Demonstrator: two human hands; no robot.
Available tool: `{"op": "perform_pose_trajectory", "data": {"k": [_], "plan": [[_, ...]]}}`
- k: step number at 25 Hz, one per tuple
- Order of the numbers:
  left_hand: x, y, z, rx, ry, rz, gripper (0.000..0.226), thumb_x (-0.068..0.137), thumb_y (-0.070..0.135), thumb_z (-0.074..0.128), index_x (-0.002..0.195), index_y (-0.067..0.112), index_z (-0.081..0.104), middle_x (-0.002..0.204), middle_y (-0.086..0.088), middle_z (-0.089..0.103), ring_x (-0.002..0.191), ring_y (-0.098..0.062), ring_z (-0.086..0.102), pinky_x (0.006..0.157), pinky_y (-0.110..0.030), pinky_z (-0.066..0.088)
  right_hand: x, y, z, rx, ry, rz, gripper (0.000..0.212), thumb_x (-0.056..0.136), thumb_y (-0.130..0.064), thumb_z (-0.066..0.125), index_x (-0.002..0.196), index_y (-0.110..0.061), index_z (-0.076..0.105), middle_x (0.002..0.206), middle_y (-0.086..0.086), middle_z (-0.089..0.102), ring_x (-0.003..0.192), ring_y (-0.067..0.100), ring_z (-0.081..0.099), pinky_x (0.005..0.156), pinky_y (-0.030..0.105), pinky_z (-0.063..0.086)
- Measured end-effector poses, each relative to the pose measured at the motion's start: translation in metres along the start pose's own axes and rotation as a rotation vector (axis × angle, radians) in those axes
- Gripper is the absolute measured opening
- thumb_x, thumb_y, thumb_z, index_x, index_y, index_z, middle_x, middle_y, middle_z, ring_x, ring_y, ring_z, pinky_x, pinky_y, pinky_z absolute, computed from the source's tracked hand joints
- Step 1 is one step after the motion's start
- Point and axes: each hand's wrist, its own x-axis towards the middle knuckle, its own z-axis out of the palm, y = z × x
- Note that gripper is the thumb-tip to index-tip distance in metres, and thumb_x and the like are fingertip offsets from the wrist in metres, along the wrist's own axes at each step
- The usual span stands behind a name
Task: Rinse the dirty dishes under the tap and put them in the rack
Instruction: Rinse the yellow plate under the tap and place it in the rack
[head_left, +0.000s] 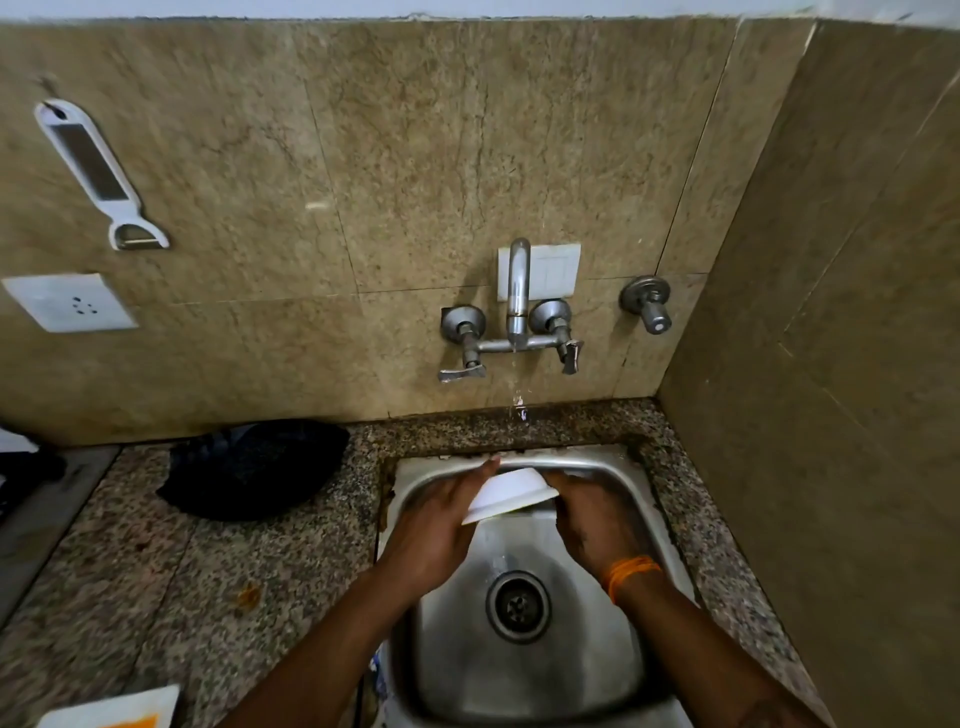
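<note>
A small white bowl (506, 493) is held tilted, its base up, over the far part of the steel sink (524, 670). My left hand (439, 525) grips its left rim and my right hand (592, 525), with an orange thread at the wrist, grips its right side. A thin stream of water falls from the wall tap (518, 291) toward the bowl. No rack is in view.
A dark cloth (254, 467) lies on the granite counter (156, 587) left of the sink. A white plate with an orange stain (111, 712) sits at the bottom left. A peeler (98, 171) and a socket (67, 301) are on the wall. A stone side wall stands close on the right.
</note>
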Motion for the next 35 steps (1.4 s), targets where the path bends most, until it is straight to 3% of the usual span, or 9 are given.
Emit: {"op": "perform_pose_trajectory", "data": {"k": [3,7,11,16,21,27,30,32,35], "plan": [[-0.014,-0.017,0.011,-0.039,-0.005,-0.078,0.074,0.093,0.029,0.058,0.159,0.037,0.026,0.157,-0.002,0.048,0.141,-0.024,0.048,0.114,-0.036,0.042,-0.009,-0.012,0.013,-0.128,-0.058,0.058,0.066,0.092,-0.004,0.049,0.15,-0.034,0.047,0.121,0.003,0.073,0.104,0.025,0.07,0.089,0.036,0.057],[-0.04,-0.027,-0.006,-0.493,0.097,-0.249,0.064,0.08,0.055,0.07,0.141,0.047,0.052,0.143,0.014,0.059,0.132,-0.004,0.056,0.109,-0.024,0.048,-0.008,-0.031,0.025,-0.044,0.003,0.023,0.059,0.089,-0.001,0.053,0.143,-0.026,0.057,0.124,0.005,0.072,0.111,0.026,0.069,0.096,0.036,0.055],[-0.064,-0.042,-0.043,-0.694,0.284,-0.346,0.059,0.079,0.052,0.079,0.134,0.042,0.062,0.14,0.018,0.063,0.132,-0.003,0.058,0.111,-0.031,0.048,0.017,-0.081,0.019,0.029,0.078,-0.166,0.053,0.085,-0.013,0.05,0.136,-0.02,0.063,0.124,0.007,0.071,0.113,0.028,0.067,0.098,0.038,0.054],[-0.113,-0.086,-0.135,-0.518,0.453,-0.458,0.079,0.073,0.078,0.069,0.142,0.042,0.056,0.148,0.023,0.053,0.136,-0.001,0.051,0.108,-0.039,0.051,0.061,-0.191,0.041,0.145,0.111,-0.364,0.063,0.078,-0.016,0.044,0.138,-0.018,0.062,0.129,0.01,0.07,0.115,0.033,0.067,0.098,0.041,0.055],[-0.193,-0.136,-0.254,-0.382,0.631,-0.589,0.071,0.072,0.064,0.079,0.136,0.042,0.06,0.132,0.015,0.063,0.121,-0.006,0.061,0.082,-0.009,0.051,0.089,-0.345,0.073,0.321,0.145,-0.573,0.055,0.08,-0.004,0.058,0.134,-0.014,0.066,0.126,0.01,0.071,0.113,0.031,0.068,0.097,0.043,0.056],[-0.292,-0.207,-0.384,-0.267,0.873,-0.609,0.062,0.066,0.062,0.081,0.126,0.053,0.065,0.13,0.014,0.07,0.122,-0.007,0.064,0.103,-0.037,0.055,0.121,-0.536,0.117,0.637,0.179,-0.701,0.028,0.084,0.003,0.068,0.109,-0.01,0.075,0.108,0.008,0.072,0.099,0.024,0.069,0.085,0.03,0.054],[-0.322,-0.244,-0.424,-0.199,0.906,-0.633,0.061,0.067,0.061,0.079,0.125,0.055,0.062,0.129,0.013,0.069,0.12,-0.004,0.065,0.102,-0.035,0.056,0.138,-0.609,0.137,0.689,0.109,-0.652,0.023,0.086,-0.002,0.07,0.104,-0.014,0.077,0.104,0.008,0.067,0.093,0.024,0.066,0.077,0.022,0.045],[-0.338,-0.275,-0.442,-0.197,0.947,-0.659,0.061,0.068,0.059,0.079,0.126,0.053,0.062,0.128,0.012,0.069,0.118,-0.003,0.065,0.103,-0.035,0.055,0.146,-0.65,0.152,0.61,0.027,-0.643,0.026,0.09,-0.009,0.066,0.111,-0.02,0.078,0.106,0.01,0.062,0.091,0.027,0.064,0.075,0.025,0.045],[-0.356,-0.322,-0.457,-0.226,0.969,-0.691,0.063,0.067,0.06,0.079,0.128,0.048,0.064,0.129,0.012,0.069,0.118,-0.007,0.065,0.104,-0.037,0.055,0.162,-0.699,0.181,0.519,-0.05,-0.629,0.029,0.093,-0.017,0.063,0.117,-0.025,0.077,0.111,0.009,0.071,0.101,0.028,0.067,0.083,0.029,0.051]]}}
